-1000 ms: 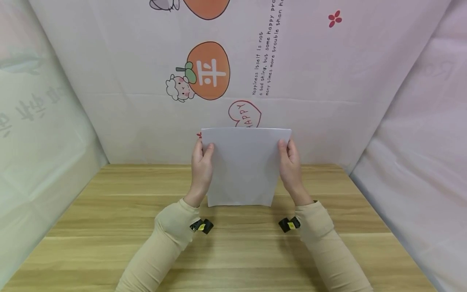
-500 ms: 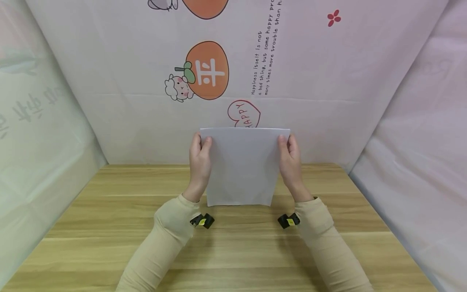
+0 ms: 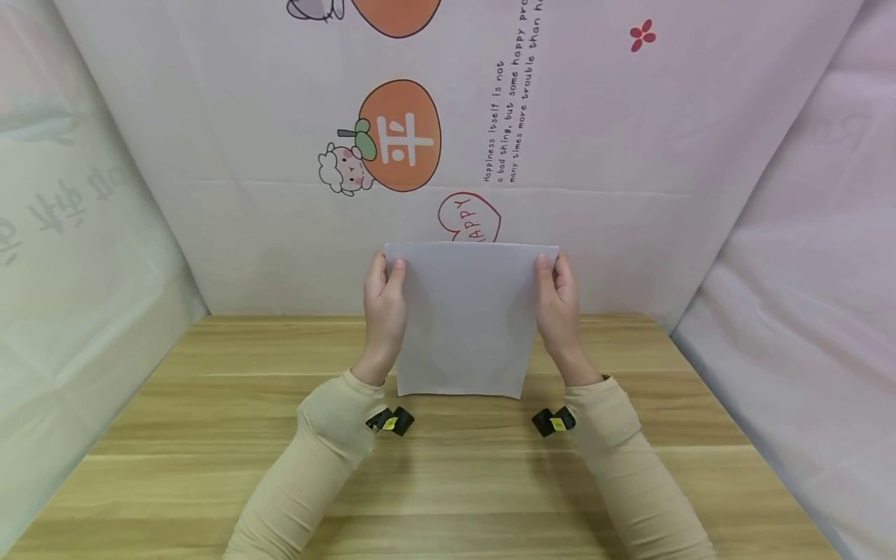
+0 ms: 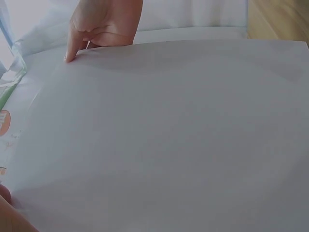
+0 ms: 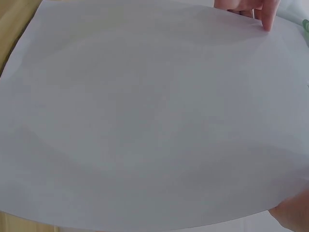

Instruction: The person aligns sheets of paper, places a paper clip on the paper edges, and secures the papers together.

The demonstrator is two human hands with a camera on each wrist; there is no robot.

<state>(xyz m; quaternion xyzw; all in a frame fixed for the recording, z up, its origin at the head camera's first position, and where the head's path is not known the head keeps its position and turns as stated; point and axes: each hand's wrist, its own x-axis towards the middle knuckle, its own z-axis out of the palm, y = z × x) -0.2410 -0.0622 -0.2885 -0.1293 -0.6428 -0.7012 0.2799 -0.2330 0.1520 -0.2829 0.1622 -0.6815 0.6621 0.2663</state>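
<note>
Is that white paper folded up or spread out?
Spread out: the paper shows one broad face, without visible creases, between the left hand and right hand. Its back is hidden.

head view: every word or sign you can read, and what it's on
"Happiness itself is not a bad thing, but some happy pro… many times more trouble than h…", last two lines cut off: white cloth backdrop
"APPY", start hidden behind white rectangular sheet: red heart outline
"平": round orange fruit drawing
Too faint: lettering on both pale side cloths
Too small: yellow labels on black wrist cameras
</note>
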